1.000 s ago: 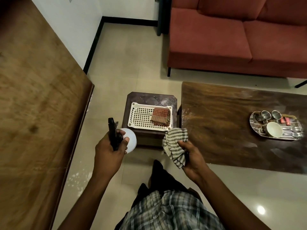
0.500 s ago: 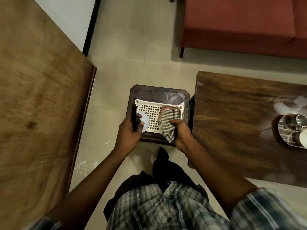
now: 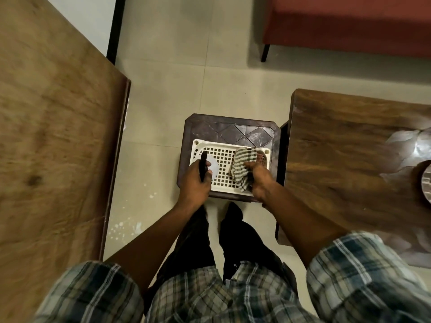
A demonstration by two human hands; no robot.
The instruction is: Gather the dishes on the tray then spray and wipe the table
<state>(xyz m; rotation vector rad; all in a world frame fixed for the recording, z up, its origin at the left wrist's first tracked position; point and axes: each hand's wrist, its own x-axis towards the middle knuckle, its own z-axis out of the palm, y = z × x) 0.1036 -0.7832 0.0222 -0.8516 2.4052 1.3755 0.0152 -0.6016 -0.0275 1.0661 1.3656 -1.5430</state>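
Observation:
My left hand (image 3: pixel 194 185) grips a spray bottle (image 3: pixel 211 167) with a white body and a black trigger head, held over the left side of a white perforated basket (image 3: pixel 224 159). My right hand (image 3: pixel 260 178) is closed on a striped wiping cloth (image 3: pixel 242 166) over the basket's right side, where a red folded cloth (image 3: pixel 261 157) peeks out beneath it. The basket stands on a small dark stool (image 3: pixel 233 129). The dark wooden table (image 3: pixel 345 136) lies to the right, with the steel tray (image 3: pixel 428 180) of dishes cut off at the frame edge.
A large light wooden tabletop (image 3: pixel 53 136) fills the left side. A red sofa (image 3: pixel 349 22) stands at the back right on the tiled floor (image 3: pixel 175 78). My legs and feet are right below the stool.
Both hands have moved forward and down from in front of the stool to over the basket, still holding bottle and cloth. My view tilted downward, pushing the tray nearly out of frame.

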